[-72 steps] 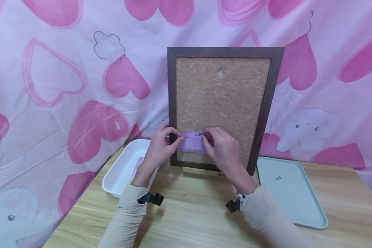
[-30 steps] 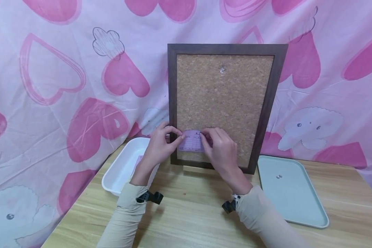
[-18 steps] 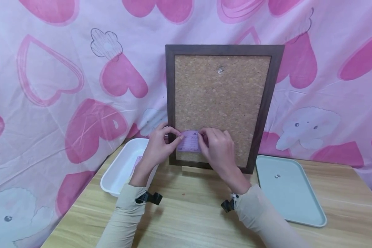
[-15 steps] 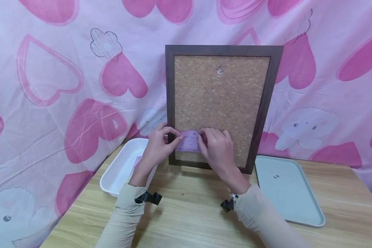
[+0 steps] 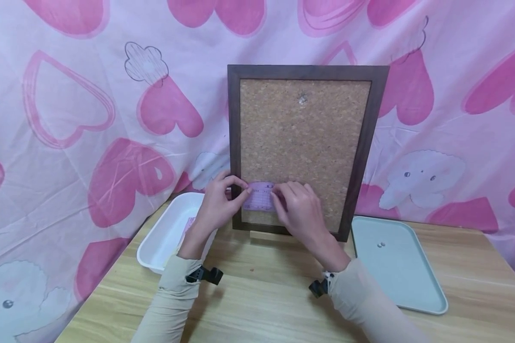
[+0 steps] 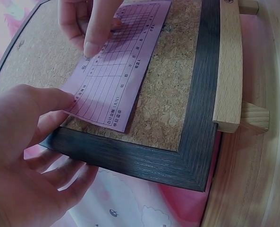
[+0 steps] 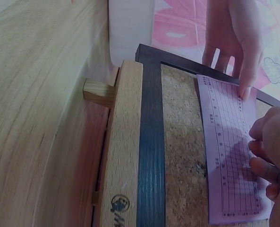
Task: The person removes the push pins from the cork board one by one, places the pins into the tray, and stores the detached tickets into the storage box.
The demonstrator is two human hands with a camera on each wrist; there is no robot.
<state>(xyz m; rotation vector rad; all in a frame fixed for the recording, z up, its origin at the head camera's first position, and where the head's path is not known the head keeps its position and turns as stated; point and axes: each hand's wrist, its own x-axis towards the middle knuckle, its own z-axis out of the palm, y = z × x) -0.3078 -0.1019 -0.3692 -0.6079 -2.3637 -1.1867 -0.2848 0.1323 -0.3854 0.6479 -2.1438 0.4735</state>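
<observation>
A thin purple receipt slip (image 5: pixel 259 196) with a printed grid lies against the lower left of a framed cork board (image 5: pixel 304 138). My left hand (image 5: pixel 219 202) pinches its upper left corner between thumb and index finger; in the left wrist view, the other left fingers (image 6: pixel 66 175) reach around the dark frame (image 6: pixel 130 151). At the slip's upper right, my right hand (image 5: pixel 300 205) has its thumb and fingertips drawn close together on the paper. Whatever is between those fingertips is hidden in every view.
The board stands on a wooden base (image 6: pixel 229 71). A white tub (image 5: pixel 160 238) with another pink slip (image 5: pixel 189 222) is at the left. A pale green tray (image 5: pixel 405 276) at the right bears small shiny pieces (image 5: pixel 381 245). A clear, shiny cluster (image 5: pixel 302 99) sits high on the cork.
A small shiny pin seen between my right fingertips 2.4 seconds ago is no longer visible. The right fingertips have since shifted slightly down along the slip's edge. My left hand keeps its place.
</observation>
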